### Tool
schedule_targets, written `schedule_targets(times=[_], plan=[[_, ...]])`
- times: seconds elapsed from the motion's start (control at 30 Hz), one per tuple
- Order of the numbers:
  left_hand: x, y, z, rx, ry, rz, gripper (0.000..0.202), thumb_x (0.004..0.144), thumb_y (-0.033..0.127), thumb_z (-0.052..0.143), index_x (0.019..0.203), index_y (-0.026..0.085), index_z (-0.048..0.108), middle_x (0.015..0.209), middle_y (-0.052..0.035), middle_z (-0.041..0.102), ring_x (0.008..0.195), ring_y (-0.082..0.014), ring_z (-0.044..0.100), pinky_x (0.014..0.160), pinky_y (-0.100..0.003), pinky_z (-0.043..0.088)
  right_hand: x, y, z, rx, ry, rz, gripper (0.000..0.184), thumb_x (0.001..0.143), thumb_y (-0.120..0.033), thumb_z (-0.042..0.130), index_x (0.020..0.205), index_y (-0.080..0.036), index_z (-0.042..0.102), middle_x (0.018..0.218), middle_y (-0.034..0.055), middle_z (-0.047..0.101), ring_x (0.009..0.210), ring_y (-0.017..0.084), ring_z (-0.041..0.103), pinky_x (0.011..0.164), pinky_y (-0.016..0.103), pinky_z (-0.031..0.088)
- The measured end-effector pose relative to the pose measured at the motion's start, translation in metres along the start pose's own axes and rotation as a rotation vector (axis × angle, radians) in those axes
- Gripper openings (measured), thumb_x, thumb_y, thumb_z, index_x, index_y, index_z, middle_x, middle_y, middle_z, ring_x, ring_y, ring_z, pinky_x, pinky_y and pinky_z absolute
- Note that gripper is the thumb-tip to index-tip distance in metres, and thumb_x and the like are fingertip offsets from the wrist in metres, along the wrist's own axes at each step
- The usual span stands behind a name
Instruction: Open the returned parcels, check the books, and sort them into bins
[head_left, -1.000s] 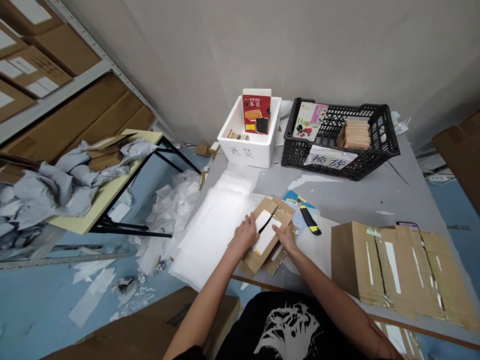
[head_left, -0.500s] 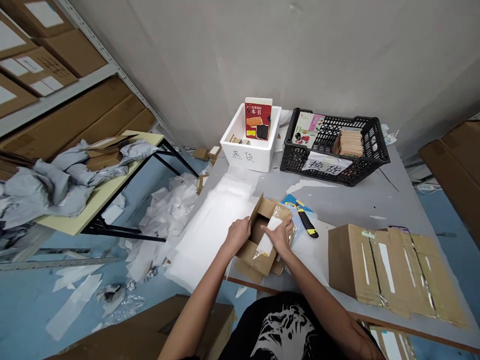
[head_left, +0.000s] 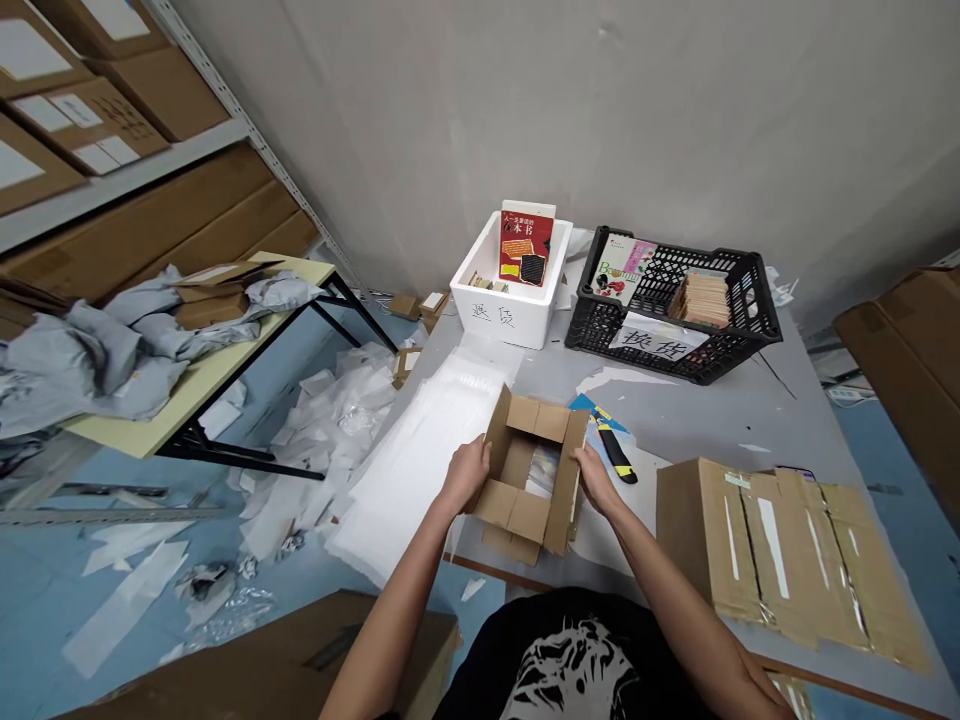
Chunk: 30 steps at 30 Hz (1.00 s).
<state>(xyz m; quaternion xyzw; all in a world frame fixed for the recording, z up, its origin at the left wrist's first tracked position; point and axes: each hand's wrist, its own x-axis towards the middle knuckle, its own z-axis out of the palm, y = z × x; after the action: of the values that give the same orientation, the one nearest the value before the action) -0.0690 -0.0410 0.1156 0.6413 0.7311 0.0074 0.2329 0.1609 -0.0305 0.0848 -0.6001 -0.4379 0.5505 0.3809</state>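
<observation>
A small cardboard box point(head_left: 525, 510) stands before me near the table's front edge, its flaps spread apart. My left hand point(head_left: 466, 474) is closed on its left flap, and my right hand point(head_left: 596, 480) grips the flap on the right. Inside the box lies something pale and shiny point(head_left: 541, 470), which I cannot make out clearly. Just beyond my right hand rests a black and yellow utility knife point(head_left: 616, 452), partly on a blue card point(head_left: 589, 406). White foam sheets point(head_left: 420, 450) are layered on the table to the left of the box.
Behind are a white foam bin point(head_left: 499, 315) with a red book and a black plastic crate point(head_left: 675, 350) with books. Taped cardboard boxes point(head_left: 795, 560) sit at the right. Left, a side table point(head_left: 247, 350) bears grey parcels. Packing scraps point(head_left: 322, 430) litter the floor.
The right flap has swung outward, so the box's inside now shows. My right hand has shifted right to that flap's outer side; my left hand stays on the left flap.
</observation>
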Motion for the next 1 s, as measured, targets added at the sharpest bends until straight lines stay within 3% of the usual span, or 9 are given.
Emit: schedule_targets(times=[0.13,0.23,0.33,0.43,0.53,0.63,0.73,0.87,1.0], plan=[[0.002,-0.019,-0.01,-0.1,0.039,0.01,0.032,0.095,0.028,0.03,0.111,0.017,0.056,0.097,-0.0092,0.07,0.091,-0.0229,0.065,0.074,-0.03,0.047,-0.007,-0.009,0.003,0.141,0.051,0.021,0.035,0.069,-0.038,0.044,0.094,-0.018,0.059,0.091,0.0049,0.067,0.084,0.022,0.059,0.076,0.033,0.047],[-0.006,-0.014,-0.008,0.024,0.197,0.0,0.038,0.092,0.019,0.032,0.127,0.013,0.048,0.105,-0.0133,0.068,0.102,-0.0258,0.062,0.089,-0.039,0.044,-0.008,-0.013,0.01,0.131,0.095,-0.043,0.034,0.071,-0.038,0.045,0.096,-0.019,0.059,0.095,0.0058,0.067,0.091,0.022,0.059,0.081,0.033,0.046],[-0.02,0.007,0.008,0.217,0.347,0.254,0.053,0.085,0.0,0.025,0.134,0.011,0.042,0.123,-0.0164,0.06,0.122,-0.0244,0.05,0.105,-0.044,0.031,-0.007,-0.015,0.016,0.047,0.121,-0.086,0.034,0.072,-0.036,0.044,0.098,-0.019,0.059,0.096,0.007,0.068,0.095,0.023,0.058,0.084,0.034,0.045],[-0.029,0.025,0.029,0.293,0.246,0.526,0.051,0.081,-0.002,0.029,0.127,0.006,0.05,0.125,-0.0178,0.058,0.121,-0.0245,0.049,0.103,-0.041,0.033,-0.006,-0.018,0.022,-0.003,0.137,-0.096,0.034,0.074,-0.036,0.041,0.098,-0.019,0.058,0.097,0.0075,0.067,0.092,0.022,0.059,0.086,0.035,0.044],[-0.031,0.027,0.038,0.29,0.13,0.581,0.039,0.078,0.002,0.04,0.112,0.007,0.059,0.104,-0.0159,0.066,0.108,-0.0254,0.056,0.097,-0.04,0.037,-0.005,-0.023,0.026,-0.045,0.149,-0.1,0.03,0.073,-0.036,0.04,0.093,-0.02,0.055,0.095,0.0084,0.066,0.09,0.023,0.059,0.087,0.036,0.043],[-0.036,0.019,0.027,0.283,0.111,0.557,0.03,0.076,0.003,0.043,0.097,0.012,0.064,0.088,-0.0111,0.067,0.096,-0.0238,0.059,0.101,-0.043,0.034,-0.006,-0.03,0.029,-0.07,0.203,-0.132,0.027,0.073,-0.035,0.039,0.09,-0.02,0.054,0.097,0.0096,0.065,0.094,0.023,0.058,0.089,0.036,0.042],[-0.05,0.014,0.007,0.263,0.103,0.515,0.025,0.08,0.006,0.041,0.089,0.015,0.062,0.087,-0.0077,0.064,0.087,-0.0208,0.06,0.1,-0.043,0.034,-0.009,-0.036,0.033,-0.07,0.224,-0.166,0.027,0.074,-0.033,0.039,0.092,-0.02,0.054,0.095,0.0086,0.066,0.093,0.022,0.057,0.088,0.035,0.042],[-0.074,0.012,-0.016,0.22,0.09,0.449,0.017,0.084,0.018,0.044,0.089,0.017,0.06,0.089,-0.0064,0.063,0.085,-0.0218,0.059,0.081,-0.037,0.043,-0.012,-0.042,0.038,-0.046,0.202,-0.182,0.03,0.076,-0.033,0.039,0.098,-0.019,0.054,0.095,0.0078,0.066,0.087,0.021,0.059,0.083,0.034,0.044],[-0.089,0.002,-0.026,0.129,0.102,0.458,0.016,0.088,0.025,0.043,0.093,0.02,0.057,0.091,-0.0038,0.063,0.087,-0.0204,0.059,0.077,-0.034,0.043,-0.007,-0.05,0.037,-0.054,0.235,-0.192,0.029,0.078,-0.035,0.039,0.098,-0.019,0.053,0.096,0.0089,0.066,0.087,0.022,0.059,0.083,0.036,0.044]])
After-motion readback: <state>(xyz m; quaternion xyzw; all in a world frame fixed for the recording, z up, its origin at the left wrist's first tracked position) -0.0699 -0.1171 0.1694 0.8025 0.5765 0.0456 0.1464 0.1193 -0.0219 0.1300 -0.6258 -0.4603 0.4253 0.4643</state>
